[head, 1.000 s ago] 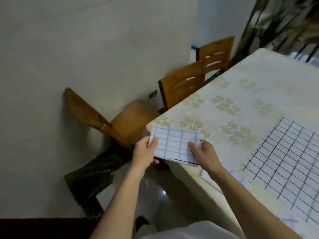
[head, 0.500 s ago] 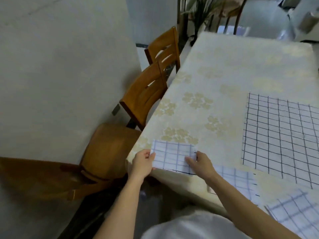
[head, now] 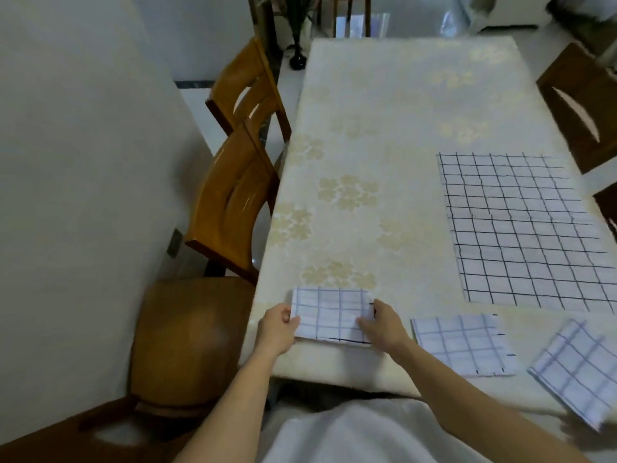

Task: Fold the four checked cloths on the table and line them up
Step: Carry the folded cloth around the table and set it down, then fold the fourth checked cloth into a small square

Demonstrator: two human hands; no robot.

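Head view: my left hand (head: 277, 329) and right hand (head: 380, 329) pinch the folded cloth (head: 330, 315) by its ends at the worktop's (head: 367, 128) near corner. Careless release could tip it over the edge or undo the fold.

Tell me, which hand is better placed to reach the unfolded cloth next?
Probably the right hand: the unfolded cloth lies on its side; the left hand, gripping the folded cloth, is farther off.

folded cloth (head: 330, 315) lowered, flat on table (head: 367, 155)

Dim, soft blur, wide-angle edge distortion
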